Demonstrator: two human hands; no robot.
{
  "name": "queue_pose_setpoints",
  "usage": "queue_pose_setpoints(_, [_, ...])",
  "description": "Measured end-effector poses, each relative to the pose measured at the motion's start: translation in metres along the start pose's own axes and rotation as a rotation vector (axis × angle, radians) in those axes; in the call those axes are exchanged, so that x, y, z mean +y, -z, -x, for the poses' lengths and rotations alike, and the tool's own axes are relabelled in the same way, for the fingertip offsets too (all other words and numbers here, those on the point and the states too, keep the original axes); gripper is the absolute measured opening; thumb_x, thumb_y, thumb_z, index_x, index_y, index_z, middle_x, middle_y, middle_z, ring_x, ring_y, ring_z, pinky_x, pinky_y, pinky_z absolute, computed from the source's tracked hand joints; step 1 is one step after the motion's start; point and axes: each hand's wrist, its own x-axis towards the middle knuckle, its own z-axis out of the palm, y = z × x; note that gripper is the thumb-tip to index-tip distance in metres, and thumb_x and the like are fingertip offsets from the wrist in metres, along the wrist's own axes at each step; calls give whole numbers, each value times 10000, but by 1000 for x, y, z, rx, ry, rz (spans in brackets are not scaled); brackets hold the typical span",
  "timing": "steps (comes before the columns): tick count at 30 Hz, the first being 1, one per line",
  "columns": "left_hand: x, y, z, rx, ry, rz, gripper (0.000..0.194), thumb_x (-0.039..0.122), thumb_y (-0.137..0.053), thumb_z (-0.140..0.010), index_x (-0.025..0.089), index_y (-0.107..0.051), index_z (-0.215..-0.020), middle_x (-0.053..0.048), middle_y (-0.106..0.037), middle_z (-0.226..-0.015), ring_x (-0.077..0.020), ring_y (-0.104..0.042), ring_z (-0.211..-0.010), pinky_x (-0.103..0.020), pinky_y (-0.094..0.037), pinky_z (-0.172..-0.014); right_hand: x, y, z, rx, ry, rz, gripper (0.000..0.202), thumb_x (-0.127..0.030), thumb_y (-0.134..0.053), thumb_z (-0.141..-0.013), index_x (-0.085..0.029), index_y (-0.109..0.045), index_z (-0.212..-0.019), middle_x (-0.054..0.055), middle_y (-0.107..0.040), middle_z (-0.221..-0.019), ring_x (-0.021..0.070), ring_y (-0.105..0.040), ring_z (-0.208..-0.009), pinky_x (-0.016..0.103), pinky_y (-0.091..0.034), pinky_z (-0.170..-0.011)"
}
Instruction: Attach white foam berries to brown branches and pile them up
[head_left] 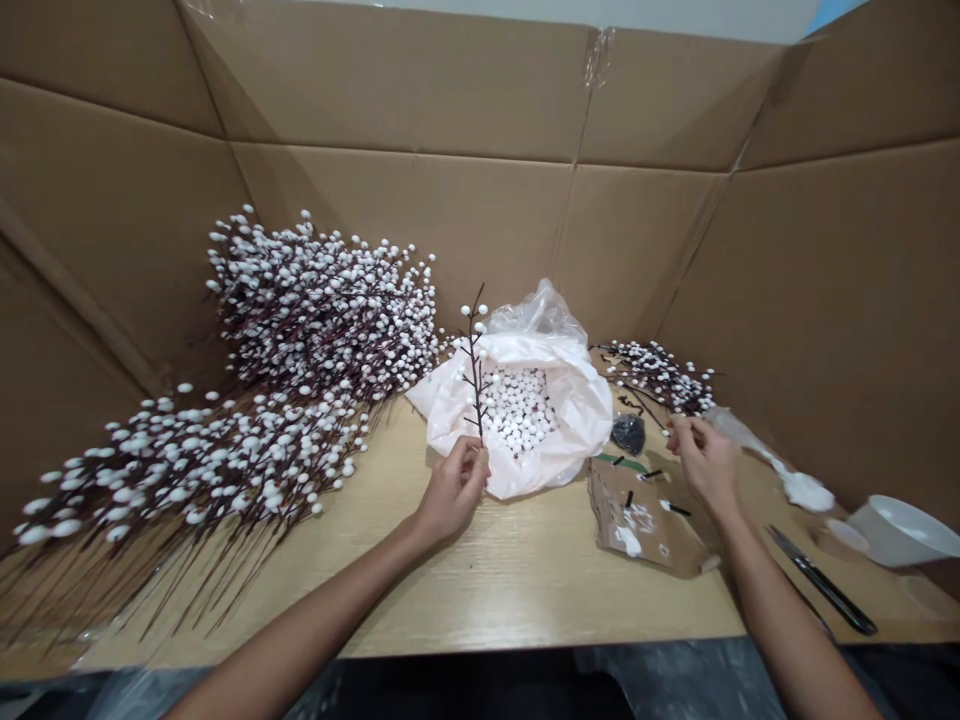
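Observation:
A dark twig (477, 375) with a few white berries stands upright in my left hand (456, 487), its fingers pinched round the lower end. Behind it, an open plastic bag (442, 410) holds many loose white berries (519, 410). My right hand (703, 458) is at the right, thumb and fingers pinched together, with a small white berry (665, 433) at the fingertips. Below that hand lies a piece of cardboard (611, 500) with white glue-like smears and short black pieces on it. A small dark bundle (628, 433) rests between the bag and my right hand.
Large piles of berry branches (322, 310) (202, 460) cover the left side. A smaller bunch (660, 375) lies at the back right. Further right are a knife (823, 582), a white bowl (904, 530) and a plastic bag with white material (806, 492). Cardboard walls (487, 220) enclose the table.

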Motion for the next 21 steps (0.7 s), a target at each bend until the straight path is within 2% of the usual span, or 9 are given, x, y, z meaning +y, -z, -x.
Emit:
queue_pose_setpoints(8, [2, 0, 0, 6, -4, 0, 185, 366, -441, -888, 182, -453, -882, 15, -538, -651, -107, -522, -536, -215, -435, -507, -3, 1, 0, -6, 11, 30, 440, -559, -383, -755, -187, -579, -628, 23, -551, -457, 180, -521, -452, 274, -367, -482])
queue_pose_setpoints(21, [0, 0, 0, 3, 6, 18, 193, 377, -459, -881, 185, -446, -896, 18, -534, -654, -110, -524, -546, -222, -438, -517, -9, 2, 2, -22, 62, 25, 547, -665, -358, -749, -185, -561, -583, 47, -561, -438, 181, -523, -417, 273, -372, -443])
